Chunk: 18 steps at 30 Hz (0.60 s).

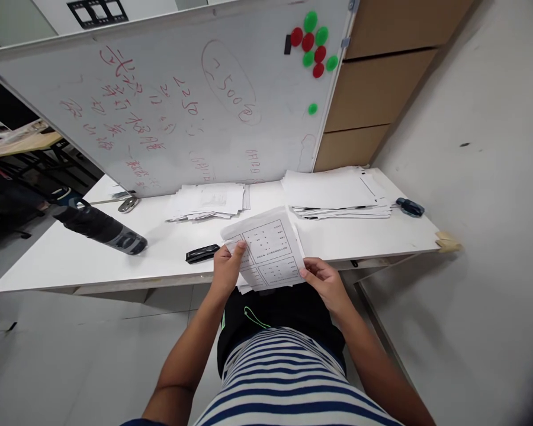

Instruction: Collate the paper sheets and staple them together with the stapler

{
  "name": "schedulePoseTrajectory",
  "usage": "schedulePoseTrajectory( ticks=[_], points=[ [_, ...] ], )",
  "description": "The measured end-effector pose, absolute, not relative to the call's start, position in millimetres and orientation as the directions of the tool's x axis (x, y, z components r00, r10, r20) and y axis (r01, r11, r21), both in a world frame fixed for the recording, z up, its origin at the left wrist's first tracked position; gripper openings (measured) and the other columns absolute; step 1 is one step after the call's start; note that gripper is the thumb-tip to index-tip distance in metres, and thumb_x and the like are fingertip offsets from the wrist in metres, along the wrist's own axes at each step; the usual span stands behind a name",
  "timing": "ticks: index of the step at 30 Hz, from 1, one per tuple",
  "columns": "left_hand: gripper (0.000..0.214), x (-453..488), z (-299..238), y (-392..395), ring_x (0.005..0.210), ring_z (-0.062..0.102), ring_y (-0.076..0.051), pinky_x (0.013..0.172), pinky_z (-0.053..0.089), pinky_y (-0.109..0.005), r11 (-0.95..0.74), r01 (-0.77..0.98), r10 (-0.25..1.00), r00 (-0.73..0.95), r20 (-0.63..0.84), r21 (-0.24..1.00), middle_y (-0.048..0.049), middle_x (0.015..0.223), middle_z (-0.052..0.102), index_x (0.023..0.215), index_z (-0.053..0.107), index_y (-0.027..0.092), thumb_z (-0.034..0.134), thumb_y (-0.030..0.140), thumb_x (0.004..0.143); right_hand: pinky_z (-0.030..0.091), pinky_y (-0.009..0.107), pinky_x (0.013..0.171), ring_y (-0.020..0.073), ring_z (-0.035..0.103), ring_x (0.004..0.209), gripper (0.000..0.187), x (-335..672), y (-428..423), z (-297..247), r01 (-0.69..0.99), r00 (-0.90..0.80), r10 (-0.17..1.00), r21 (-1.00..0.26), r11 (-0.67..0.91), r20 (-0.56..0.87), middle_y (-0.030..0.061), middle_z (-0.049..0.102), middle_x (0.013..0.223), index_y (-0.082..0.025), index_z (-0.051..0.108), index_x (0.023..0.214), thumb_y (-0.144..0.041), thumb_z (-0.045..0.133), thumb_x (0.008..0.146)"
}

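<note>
I hold a small sheaf of printed paper sheets [269,251] with tables on them over the front edge of the white table [364,236]. My left hand [227,269] grips the sheaf's left edge, thumb on top. My right hand [322,279] pinches its lower right corner. A black stapler [202,254] lies on the table just left of my left hand.
Two paper stacks lie further back: a spread pile [208,201] and a larger stack [337,192] at right. A dark cylindrical bottle [100,226] lies at left, a dark blue object [411,207] at far right. A whiteboard [182,94] with red writing and magnets leans behind.
</note>
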<state>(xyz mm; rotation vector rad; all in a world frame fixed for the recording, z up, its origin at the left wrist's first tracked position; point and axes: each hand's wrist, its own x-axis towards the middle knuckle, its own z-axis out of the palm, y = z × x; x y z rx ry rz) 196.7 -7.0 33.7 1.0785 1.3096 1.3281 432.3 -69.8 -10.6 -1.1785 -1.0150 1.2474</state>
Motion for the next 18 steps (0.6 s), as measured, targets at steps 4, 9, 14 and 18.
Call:
schedulePoseTrajectory(
  ticks=[4,9,14,18],
  points=[
    [0.048,204,30,-8,0.105,0.067,-0.026,0.088,0.054,-0.034,0.002,-0.118,0.974,-0.224,-0.029,0.993,-0.0077,0.105,0.075,0.095,0.073,0.018,0.072,0.061,0.074,0.050,0.035,0.078,0.0207,0.063,0.079,0.030,432,-81,-24,-0.202,0.201,0.974,-0.977,-0.067,-0.108,0.0032,0.072,0.082,-0.022,0.070,0.082,-0.052,0.075,0.078],
    [0.053,223,26,-6,0.113,0.065,-0.026,0.094,0.053,-0.036,-0.024,-0.296,0.939,-0.335,-0.080,0.955,-0.0105,0.109,0.074,0.103,0.069,0.017,0.068,0.063,0.078,0.050,0.046,0.097,0.0296,0.064,0.111,0.054,407,-85,-19,-0.532,0.164,0.985,-0.846,0.040,-0.056,0.0069,0.072,0.115,-0.029,0.067,0.116,-0.063,0.073,0.074],
    [0.054,237,17,-6,0.115,0.065,-0.025,0.096,0.053,-0.035,-0.047,-0.407,0.937,-0.335,-0.102,0.912,-0.0119,0.107,0.073,0.100,0.068,0.017,0.060,0.067,0.082,0.048,0.050,0.104,0.0302,0.062,0.118,0.057,385,-69,-2,-0.460,0.260,0.958,-0.888,0.010,-0.124,0.0069,0.071,0.122,-0.026,0.065,0.124,-0.046,0.080,0.073],
    [0.050,218,18,-4,0.108,0.067,-0.023,0.088,0.056,-0.033,-0.055,-0.389,0.935,-0.343,-0.090,0.920,-0.0100,0.106,0.073,0.104,0.066,0.018,0.064,0.063,0.081,0.054,0.045,0.092,0.0294,0.068,0.104,0.044,404,-38,20,-0.144,0.343,0.938,-0.990,-0.002,-0.052,0.0093,0.075,0.109,-0.018,0.071,0.107,-0.045,0.079,0.073]
  ],
)
